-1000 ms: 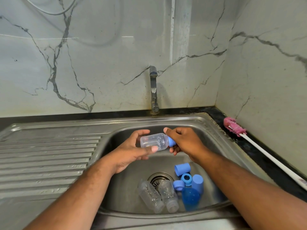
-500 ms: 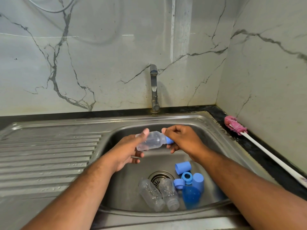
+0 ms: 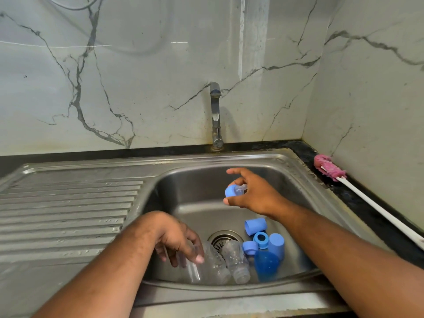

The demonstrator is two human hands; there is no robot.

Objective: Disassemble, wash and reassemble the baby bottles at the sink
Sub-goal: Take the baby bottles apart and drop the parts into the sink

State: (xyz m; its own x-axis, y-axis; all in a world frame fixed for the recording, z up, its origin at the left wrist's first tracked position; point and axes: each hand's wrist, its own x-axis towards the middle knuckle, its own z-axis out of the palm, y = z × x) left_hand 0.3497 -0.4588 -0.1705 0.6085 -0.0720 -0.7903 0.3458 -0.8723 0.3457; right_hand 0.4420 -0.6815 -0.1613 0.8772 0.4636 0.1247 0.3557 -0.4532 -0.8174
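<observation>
My right hand [image 3: 257,196] pinches a blue screw collar with its clear teat [image 3: 232,191] above the middle of the steel sink [image 3: 296,171]. My left hand [image 3: 174,237] reaches down to the sink floor, its fingers curled round a clear bottle body [image 3: 192,274] lying there. Two more clear bottle bodies [image 3: 236,262] lie beside it near the drain [image 3: 223,237]. To the right of the drain sit blue caps [image 3: 255,226], a blue ring [image 3: 261,239], a small blue collar [image 3: 249,247] and a darker blue dome [image 3: 266,265].
The tap [image 3: 215,115] stands at the back of the sink, with no water running. A ribbed drainboard [image 3: 64,214] lies to the left. A pink bottle brush [image 3: 329,168] with a white handle rests on the black counter at the right, against the marble wall.
The collar and teat came off the bottle. My left hand carried the clear body down to the sink floor, while my right hand stayed up holding the collar.
</observation>
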